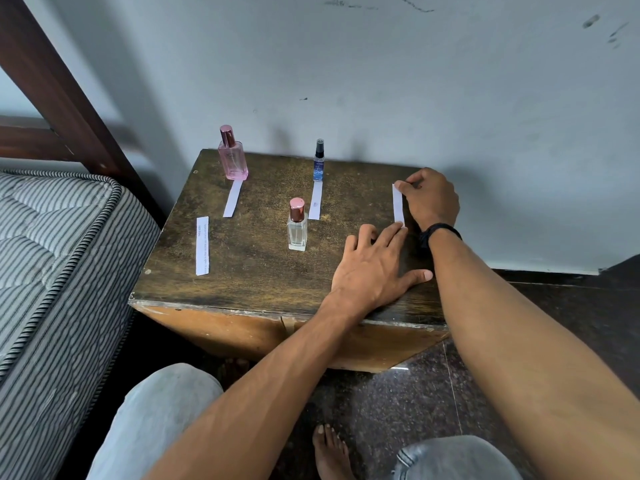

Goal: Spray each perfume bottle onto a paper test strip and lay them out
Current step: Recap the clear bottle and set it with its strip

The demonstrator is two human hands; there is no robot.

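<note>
Knees (156, 420) near, strip (398, 206) held down

On the surface (263, 278), the left hand (375, 268) is spread flat, fingertips (397, 231) pressed on the strip's near end; its far end is pinched in the right hand's (431, 199) grip, at the right edge.

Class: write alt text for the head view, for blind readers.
A right hand pinches the far end of a paper strip on a wooden table; the left hand touches its near end. Left of it stand a pink bottle, blue bottle and clear bottle, with three more strips.
</note>
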